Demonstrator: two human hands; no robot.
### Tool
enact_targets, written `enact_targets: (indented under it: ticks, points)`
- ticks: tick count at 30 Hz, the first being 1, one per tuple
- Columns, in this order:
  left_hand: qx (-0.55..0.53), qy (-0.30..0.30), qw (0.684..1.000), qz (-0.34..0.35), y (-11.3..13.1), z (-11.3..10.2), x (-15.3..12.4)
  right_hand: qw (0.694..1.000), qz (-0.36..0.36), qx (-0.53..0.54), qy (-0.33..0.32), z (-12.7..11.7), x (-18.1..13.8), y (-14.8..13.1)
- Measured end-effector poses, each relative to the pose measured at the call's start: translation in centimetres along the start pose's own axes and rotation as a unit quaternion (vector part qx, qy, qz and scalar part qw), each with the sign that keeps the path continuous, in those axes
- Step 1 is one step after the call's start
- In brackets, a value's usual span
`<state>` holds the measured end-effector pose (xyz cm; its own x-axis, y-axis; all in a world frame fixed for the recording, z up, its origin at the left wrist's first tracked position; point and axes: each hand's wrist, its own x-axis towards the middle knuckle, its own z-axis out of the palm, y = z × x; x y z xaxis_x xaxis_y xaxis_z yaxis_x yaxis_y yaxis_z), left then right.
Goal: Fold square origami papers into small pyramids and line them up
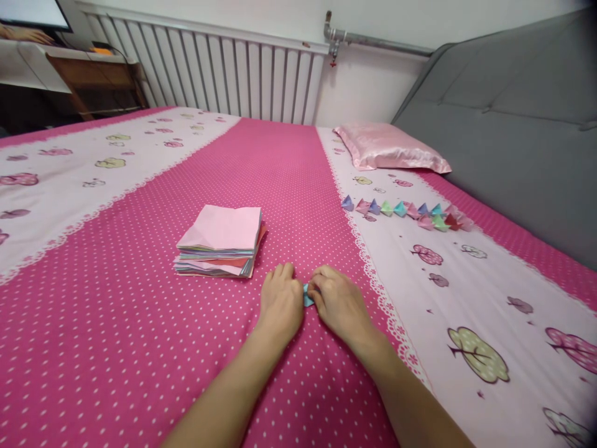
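Between my two hands, low over the pink dotted bedspread, is a small piece of folded blue paper point(308, 296), mostly covered by fingers. My left hand point(282, 300) is closed at the paper's left side, its fingertips largely hidden behind the knuckles. On the other side my right hand point(336, 300) pinches the paper with thumb and fingers. A thick stack of square coloured paper point(221, 229), with a pink sheet on top, lies to the left beyond my left hand. Rows of small folded paper boats point(400, 209) in several colours stand to the right.
A pink satin pillow point(392, 147) lies at the back right against the grey padded headboard point(508, 118). A white radiator point(209, 68) runs along the wall. At the far left, another person's hand point(25, 34) rests on a desk point(93, 74) by a monitor.
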<state>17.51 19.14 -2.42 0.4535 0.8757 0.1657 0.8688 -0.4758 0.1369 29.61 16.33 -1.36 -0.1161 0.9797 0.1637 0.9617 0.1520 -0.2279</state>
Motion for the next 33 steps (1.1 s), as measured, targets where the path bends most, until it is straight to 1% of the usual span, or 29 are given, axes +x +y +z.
enact_targets:
  ticks: [4,7,14,17,19,25,33]
  points:
    - [-0.017,-0.001,1.0,0.004,-0.3,0.3,0.1,1.0,-0.005,0.006,-0.003,-0.2,0.1,0.1]
    - [-0.026,-0.006,1.0,0.002,-0.4,0.4,0.1,1.0,0.003,-0.003,-0.015,-0.4,0.1,0.1]
    - [-0.007,0.0,1.0,0.008,-0.1,0.1,0.0,0.995,0.059,-0.075,-0.042,-0.6,-0.3,-0.3]
    - [-0.003,-0.005,1.0,0.01,0.1,0.0,-0.1,0.992,0.073,-0.084,-0.052,-0.3,-0.4,-0.4]
    - [-0.005,-0.01,1.0,0.009,0.2,-0.1,-0.1,0.993,0.069,-0.076,-0.049,-0.1,-0.4,-0.2]
    - [-0.021,-0.021,1.0,0.004,0.1,-0.2,0.0,0.999,0.022,-0.024,-0.031,0.4,-0.1,0.4]
    - [-0.092,-0.015,0.996,-0.003,-0.4,0.2,0.0,0.998,0.034,-0.015,-0.041,0.5,0.1,0.6]
